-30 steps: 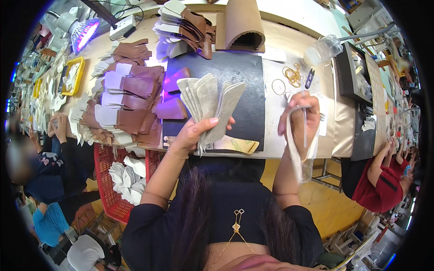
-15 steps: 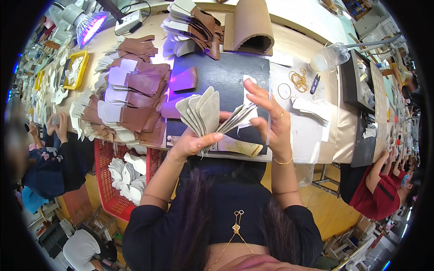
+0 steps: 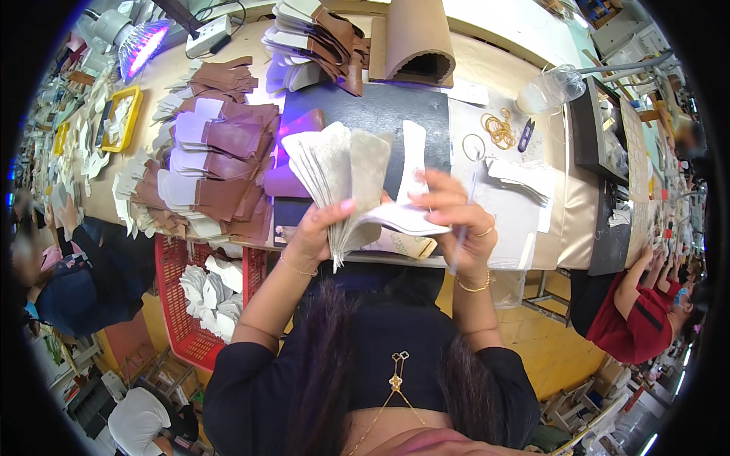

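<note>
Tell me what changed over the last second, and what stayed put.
The right hand let go of the pale strip it held out to the right, came left to the fanned stack of pale cut pieces and now peels one piece off it. The left hand kept gripping the stack. The brown pieces on the bench stayed put.

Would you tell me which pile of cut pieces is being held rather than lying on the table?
The pale fanned stack, gripped in the left hand; the others lie flat.
</note>
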{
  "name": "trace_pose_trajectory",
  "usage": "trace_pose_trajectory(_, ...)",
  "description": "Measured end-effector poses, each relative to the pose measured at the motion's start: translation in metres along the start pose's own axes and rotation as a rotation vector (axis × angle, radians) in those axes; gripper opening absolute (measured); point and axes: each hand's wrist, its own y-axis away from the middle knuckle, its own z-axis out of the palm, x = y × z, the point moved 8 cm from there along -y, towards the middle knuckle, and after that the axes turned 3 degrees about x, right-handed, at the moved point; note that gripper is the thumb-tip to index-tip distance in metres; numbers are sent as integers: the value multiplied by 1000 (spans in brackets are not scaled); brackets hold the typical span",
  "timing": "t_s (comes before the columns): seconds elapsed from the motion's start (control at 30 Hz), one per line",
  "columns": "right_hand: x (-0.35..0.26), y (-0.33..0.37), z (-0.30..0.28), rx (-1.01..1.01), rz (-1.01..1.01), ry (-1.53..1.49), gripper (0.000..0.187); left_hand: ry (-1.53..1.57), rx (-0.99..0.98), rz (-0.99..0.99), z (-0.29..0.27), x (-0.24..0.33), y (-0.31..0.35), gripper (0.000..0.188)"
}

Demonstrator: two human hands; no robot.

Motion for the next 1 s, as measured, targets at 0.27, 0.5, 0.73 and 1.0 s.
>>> trace_pose_trajectory(0.27,50,-3,-20,256,454,-378,17,-63,135,152,-40,41,13,56)
trace_pose_trajectory(0.5,81,-46,27,29,232,340,43,-152,184,152,-39,40,32,60)
trace_pose_trajectory(0.73,27,-27,57,-75,-92,552,44,-111,128,12,-21,13,23,52)
trace_pose_trajectory(1.0,11,7,28,59,194,-422,20,103,50,-130,-16,-13,15,53)
